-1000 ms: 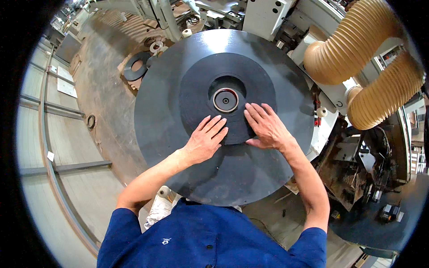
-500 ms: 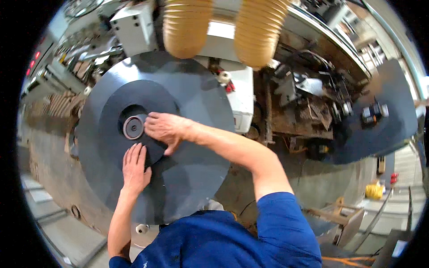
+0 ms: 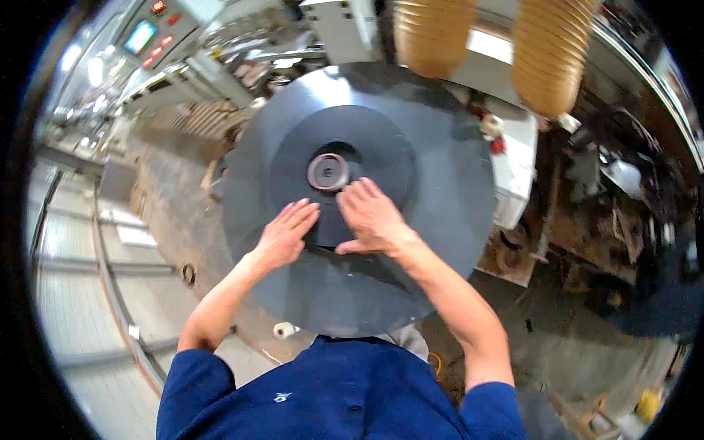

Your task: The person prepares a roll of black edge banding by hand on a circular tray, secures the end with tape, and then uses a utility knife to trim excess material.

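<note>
A large round grey disc [image 3: 455, 213] lies in front of me. On it rests a dark, flat ring-shaped roll [image 3: 381, 139] with an open middle. Inside that opening sits a small round hub [image 3: 328, 173] with a pale pinkish rim, off toward the near left of the hole. My left hand [image 3: 284, 236] lies flat at the ring's near left part, fingers stretched out. My right hand [image 3: 370, 220] is spread on the ring's near right part, its fingertips close to the hub and its thumb out to the left. Neither hand grasps anything.
Two tan ribbed hoses [image 3: 436, 37] hang beyond the disc at the far right. A white machine housing [image 3: 513, 176] stands just right of the disc. At the far left is a control panel [image 3: 150, 37] with a lit screen. A white spool [image 3: 284, 330] sits by the near edge.
The view has swung left, so the disc sits further right in it. Relative to the hub, my right hand has shifted nearer to me and my left hand further left.
</note>
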Tool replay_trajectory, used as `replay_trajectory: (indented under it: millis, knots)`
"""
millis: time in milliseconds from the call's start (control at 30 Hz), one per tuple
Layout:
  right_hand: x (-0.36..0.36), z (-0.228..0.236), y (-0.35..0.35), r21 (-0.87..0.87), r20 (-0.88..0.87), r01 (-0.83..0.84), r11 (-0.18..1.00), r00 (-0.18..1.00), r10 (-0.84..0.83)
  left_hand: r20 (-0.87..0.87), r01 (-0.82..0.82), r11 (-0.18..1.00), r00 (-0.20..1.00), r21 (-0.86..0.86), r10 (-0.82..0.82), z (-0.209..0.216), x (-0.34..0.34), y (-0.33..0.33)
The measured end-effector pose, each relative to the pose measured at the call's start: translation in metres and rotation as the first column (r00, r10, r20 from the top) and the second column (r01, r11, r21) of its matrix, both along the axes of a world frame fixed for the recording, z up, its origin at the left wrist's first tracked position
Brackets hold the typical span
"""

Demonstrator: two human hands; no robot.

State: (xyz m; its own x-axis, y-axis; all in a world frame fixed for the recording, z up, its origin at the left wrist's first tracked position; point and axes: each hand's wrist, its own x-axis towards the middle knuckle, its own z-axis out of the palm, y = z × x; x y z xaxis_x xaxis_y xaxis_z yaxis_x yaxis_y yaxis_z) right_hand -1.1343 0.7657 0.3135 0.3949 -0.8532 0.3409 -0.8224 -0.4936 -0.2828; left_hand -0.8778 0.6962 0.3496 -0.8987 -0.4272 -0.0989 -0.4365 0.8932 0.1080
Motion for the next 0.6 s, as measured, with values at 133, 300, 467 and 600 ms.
replay_trajectory:
  millis: [133, 300, 467, 600]
  knots:
    - [0.000, 0.001, -0.001, 0.050, -0.052, -0.027, 0.998, 0.998, 0.030, -0.072, -0.027, 0.999, 0.997, 0.018, 0.028, -0.004, 0.014, 0.003]
    - [-0.017, 0.017, -0.014, 0.038, -0.086, -0.111, 0.993, 0.990, 0.114, -0.074, -0.022, 1.000, 0.997, 0.010, 0.023, -0.007, 0.023, 0.000]
    - [-0.007, 0.019, -0.019, 0.036, -0.116, -0.075, 0.997, 0.990, 0.079, -0.126, -0.065, 0.998, 0.990, 0.026, 0.068, -0.017, 0.024, -0.003]
    - [0.014, 0.015, -0.020, 0.115, 0.025, -0.033, 0.993, 0.999, 0.030, -0.171, -0.053, 0.997, 0.983, 0.059, 0.062, -0.018, 0.021, -0.003]
